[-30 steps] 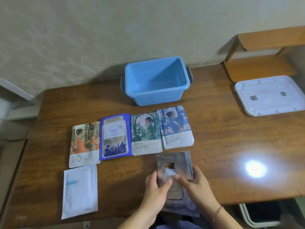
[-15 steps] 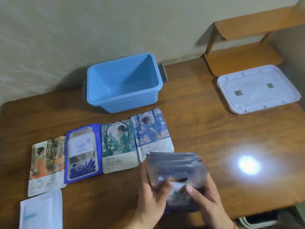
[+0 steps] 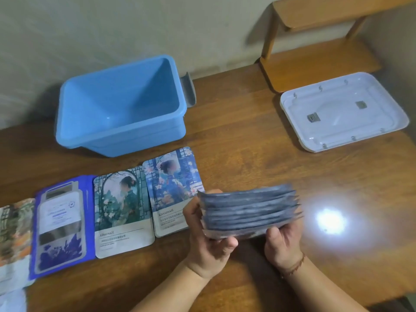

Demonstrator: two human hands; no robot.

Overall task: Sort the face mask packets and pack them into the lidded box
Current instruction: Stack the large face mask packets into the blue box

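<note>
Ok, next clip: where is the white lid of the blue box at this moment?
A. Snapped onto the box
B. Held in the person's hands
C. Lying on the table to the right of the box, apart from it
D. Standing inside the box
C. The white lid lies flat on the table, well right of the open, empty blue box; both hands hold a stack of packets instead.

Head-worn view, angled down, close over wooden table (image 3: 247, 140)
</note>
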